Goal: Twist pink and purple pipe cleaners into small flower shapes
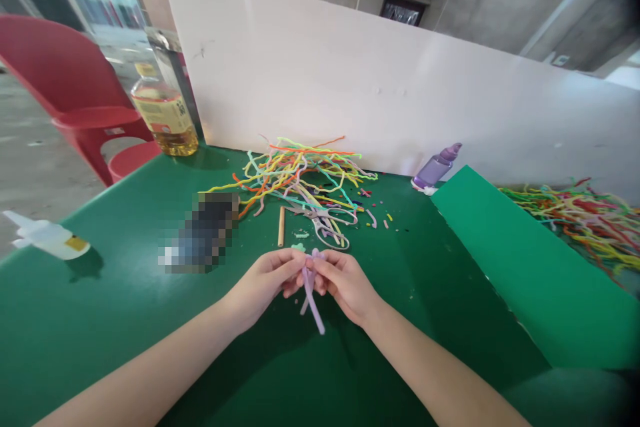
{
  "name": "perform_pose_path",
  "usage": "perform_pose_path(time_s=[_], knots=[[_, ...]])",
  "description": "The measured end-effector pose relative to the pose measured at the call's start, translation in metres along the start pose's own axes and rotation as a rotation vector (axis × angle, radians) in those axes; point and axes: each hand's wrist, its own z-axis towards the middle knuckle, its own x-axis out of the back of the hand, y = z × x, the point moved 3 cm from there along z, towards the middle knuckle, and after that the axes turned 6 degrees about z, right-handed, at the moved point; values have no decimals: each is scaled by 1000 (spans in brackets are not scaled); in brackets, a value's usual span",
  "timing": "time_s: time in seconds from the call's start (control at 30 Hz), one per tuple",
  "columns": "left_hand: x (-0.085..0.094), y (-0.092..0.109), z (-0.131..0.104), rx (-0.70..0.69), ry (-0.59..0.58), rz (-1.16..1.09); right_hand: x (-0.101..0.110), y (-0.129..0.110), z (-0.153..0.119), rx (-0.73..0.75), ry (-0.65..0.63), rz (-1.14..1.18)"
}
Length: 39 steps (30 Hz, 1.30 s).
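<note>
Between my two hands is a light purple pipe cleaner (315,307), bent near its top, with two tails hanging down over the table. My left hand (277,275) pinches it from the left, fingers closed. From the other side, the thumb and fingers of my right hand (346,281) are closed on the same pipe cleaner. Just beyond my fingertips lie grey-handled scissors (327,217), a short wooden stick (281,227) and small pale green scraps (301,235). Behind them spreads a tangled heap of colourful pipe cleaners (295,170).
On the green table (150,213) stand an oil bottle (167,117) and a purple bottle (436,168). A white glue bottle (50,237) is at the left, near a blurred dark object (205,230). At right, a green board (540,273) adjoins more pipe cleaners (585,220). A white panel (320,73) borders the back.
</note>
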Motion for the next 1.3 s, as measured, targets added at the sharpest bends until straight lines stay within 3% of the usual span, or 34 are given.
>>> perform_pose_path(time_s=[0.2, 0.4, 0.57, 0.93, 1.07, 1.3], knots=[[-3, 8, -3, -87, 26, 267, -4, -1, -1, -53, -44, 0], [-3, 10, -8, -166, 151, 577, -3, -3, 0, -11, -44, -98], [-2, 9, -10, -190, 225, 676, -5, -1, -2, -24, -39, -115], [4, -1, -1, -90, 212, 490, -6, 0, -3, 14, 10, -145], [3, 0, 1, -68, 198, 425, -5, 1, -3, -46, -22, -143], [4, 5, 1, -39, 170, 297, -4, -2, -4, 1, 16, -152]])
